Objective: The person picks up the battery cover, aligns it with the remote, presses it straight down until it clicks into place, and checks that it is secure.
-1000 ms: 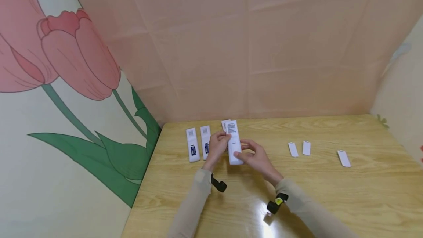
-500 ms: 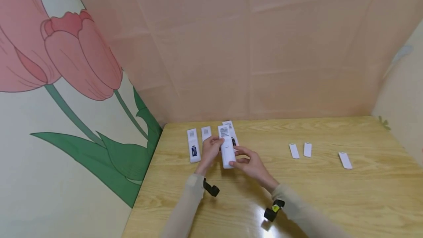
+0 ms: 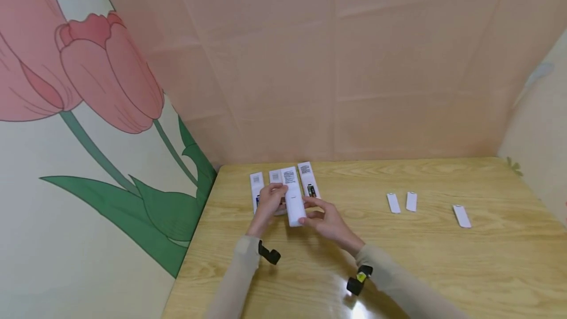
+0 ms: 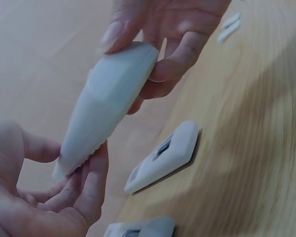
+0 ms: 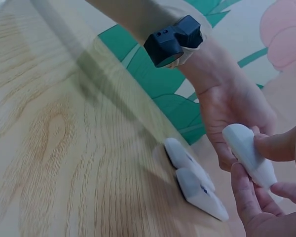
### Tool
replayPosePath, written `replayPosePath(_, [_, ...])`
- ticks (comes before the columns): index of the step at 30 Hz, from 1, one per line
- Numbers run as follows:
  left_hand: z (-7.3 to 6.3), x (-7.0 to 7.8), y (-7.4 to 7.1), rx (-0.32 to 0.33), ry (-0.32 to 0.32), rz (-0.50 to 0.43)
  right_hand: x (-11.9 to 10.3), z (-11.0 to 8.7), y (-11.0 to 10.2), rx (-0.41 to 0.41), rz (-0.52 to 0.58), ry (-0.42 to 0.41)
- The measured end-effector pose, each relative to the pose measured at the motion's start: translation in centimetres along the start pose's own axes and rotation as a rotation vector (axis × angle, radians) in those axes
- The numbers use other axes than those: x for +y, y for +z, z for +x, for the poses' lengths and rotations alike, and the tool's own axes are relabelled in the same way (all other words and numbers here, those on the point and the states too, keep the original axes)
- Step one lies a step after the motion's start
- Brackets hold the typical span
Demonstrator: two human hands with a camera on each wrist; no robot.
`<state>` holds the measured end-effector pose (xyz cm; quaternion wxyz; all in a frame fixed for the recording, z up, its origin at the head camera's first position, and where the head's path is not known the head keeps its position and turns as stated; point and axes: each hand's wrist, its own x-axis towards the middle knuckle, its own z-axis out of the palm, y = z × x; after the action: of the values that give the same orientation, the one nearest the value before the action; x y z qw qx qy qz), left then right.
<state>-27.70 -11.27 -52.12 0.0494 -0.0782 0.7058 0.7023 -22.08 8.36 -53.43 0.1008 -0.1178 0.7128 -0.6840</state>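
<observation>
Both hands hold a white remote control [image 3: 294, 206] over the table, its back with printed label and battery cover turned up. My left hand [image 3: 268, 203] grips its upper part from the left, thumb on one side and fingers beneath. At the lower end, my right hand [image 3: 330, 221] pinches it between thumb and fingers. The left wrist view shows the remote tilted between the two hands. On the table behind lie a remote at the left [image 3: 256, 181], a second [image 3: 275, 175] partly covered by the held one, and a third [image 3: 306, 171] with batteries showing in its uncovered compartment.
On the right of the wooden table [image 3: 443, 270] lie a white battery cover [image 3: 393, 203], another cover [image 3: 411, 202] beside it, and a third [image 3: 462, 216] farther right. A pink cloth wall [image 3: 354, 63] rises behind the table, and a tulip-printed wall [image 3: 102, 210] stands at the left.
Both hands have moved left with the remote, from in front of the third remote toward the second. The third remote now shows; the second is partly covered.
</observation>
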Motion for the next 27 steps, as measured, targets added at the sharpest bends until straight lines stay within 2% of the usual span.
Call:
replayPosePath(6, [-0.1,0.3,-1.6,-0.027,0.002,0.028,-0.4,0.3,1.1,-0.007,-0.005,-0.011])
replayPosePath(13, [-0.3,0.4,-3.4,-0.012,0.018,0.081,-0.3,0.9,2.4,0.028,-0.041,-0.038])
replayPosePath(19, [-0.6,0.5,-4.7,0.0,0.036,0.099,-0.3,1.4,3.2,0.015,-0.036,-0.031])
replayPosePath(27, [-0.8,0.8,-6.3,0.004,0.027,0.112,-1.0,1.6,4.3,0.016,-0.071,-0.045])
